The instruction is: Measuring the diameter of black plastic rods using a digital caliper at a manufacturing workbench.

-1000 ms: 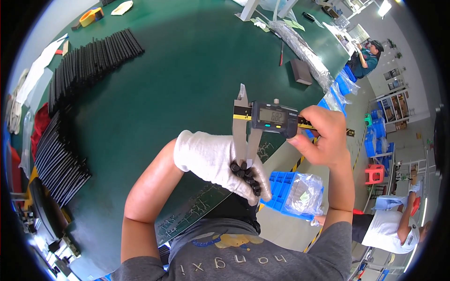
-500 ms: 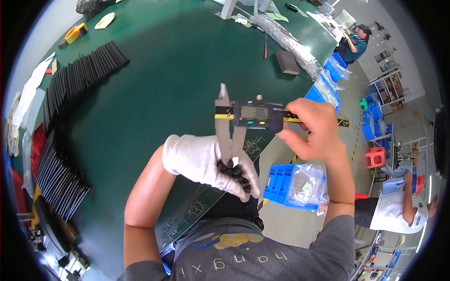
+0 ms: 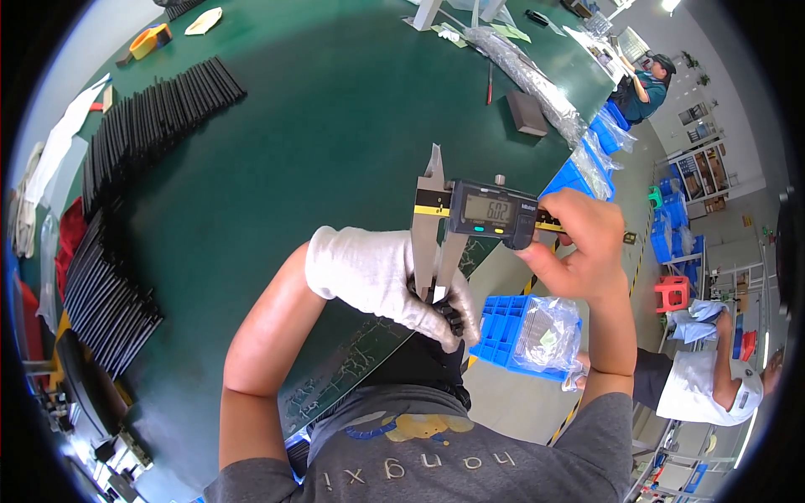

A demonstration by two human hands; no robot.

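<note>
A digital caliper (image 3: 493, 210) with a dark body and steel jaws is gripped in my bare right hand (image 3: 585, 243), thumb and fingers closed round its right end. Its long jaws point down at a bundle of black rods (image 3: 449, 315), whose ends show in the palm of my left hand (image 3: 365, 272). That hand wears a white glove, and its fingers curl round the bundle. The jaw tips reach one of the rod ends; whether they touch it on both sides is too small to tell.
Rows of black rods (image 3: 159, 121) lie along the left of the green table (image 3: 310, 126). A brown block (image 3: 527, 114) and a plastic-wrapped bundle (image 3: 532, 80) lie at the far right. A blue crate (image 3: 503, 335) stands on the floor; two other people are on the right.
Both hands and the caliper appear farther right in the picture. The jaw tips sit lower among the rod ends, and the caliper's display reads differently. The whole view has shifted slightly.
</note>
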